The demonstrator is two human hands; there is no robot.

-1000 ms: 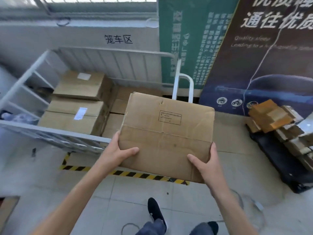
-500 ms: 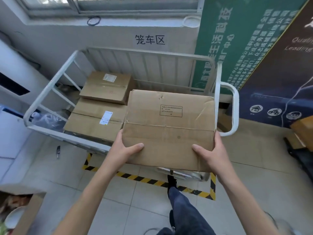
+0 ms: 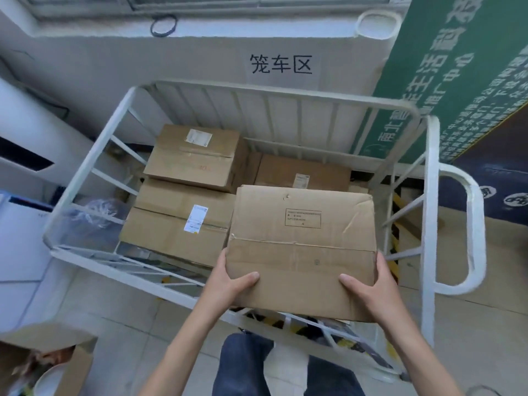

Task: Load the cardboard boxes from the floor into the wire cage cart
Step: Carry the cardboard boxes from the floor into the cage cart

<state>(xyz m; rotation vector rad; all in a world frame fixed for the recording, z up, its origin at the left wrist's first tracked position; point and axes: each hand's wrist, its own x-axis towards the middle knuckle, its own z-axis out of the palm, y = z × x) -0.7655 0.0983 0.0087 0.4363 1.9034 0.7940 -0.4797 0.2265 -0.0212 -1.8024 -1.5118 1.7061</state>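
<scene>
Held box (image 3: 301, 247) over cage cart (image 3: 274, 94), right of stacked boxes (image 3: 183, 212) inside.

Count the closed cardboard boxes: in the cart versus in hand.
Boxes lying in the cart: 3
Held box, gripped by left hand and right hand: 1
Total: 4

Grips cardboard box (image 3: 303, 247) at its near corners with left hand (image 3: 231, 284) and right hand (image 3: 371, 287), thumbs on top, over near rail of wire cage cart (image 3: 274, 91), with three loaded boxes (image 3: 177, 232) inside.
</scene>
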